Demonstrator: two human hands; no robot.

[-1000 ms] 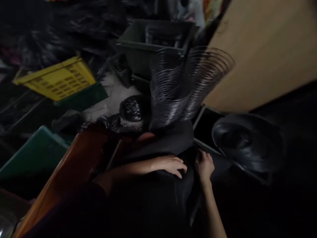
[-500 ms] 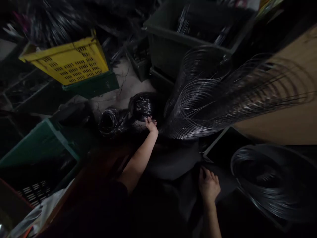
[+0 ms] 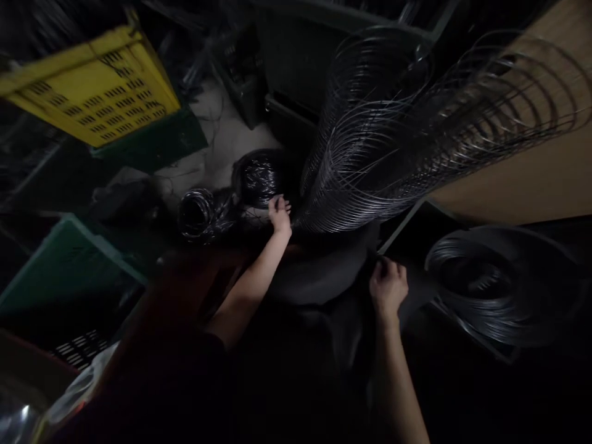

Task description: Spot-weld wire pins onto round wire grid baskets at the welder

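My left hand (image 3: 280, 214) reaches forward with its fingers apart, at the near edge of a shiny black bundle of wire (image 3: 259, 179). Whether the fingertips touch the bundle is hard to tell. Left of it lies a smaller coil of dark wire (image 3: 195, 214). Just right of this hand a tall, loose coil of thin wire (image 3: 349, 166) fans out toward the back and right. My right hand (image 3: 390, 285) is closed, fingers curled beside dark grey cloth (image 3: 319, 274) over my lap. What it holds, if anything, is lost in shadow.
A yellow crate (image 3: 111, 92) sits on a green one at the back left. Another green crate (image 3: 60, 265) stands at left. A large dark bin (image 3: 296, 61) is behind the tall coil, a wooden board (image 3: 518, 166) at right. A flat wire coil (image 3: 476, 283) lies at right.
The view has tilted, so most things sit higher in the picture. My left hand stays beside the black bundle, and my right hand keeps its curled shape.
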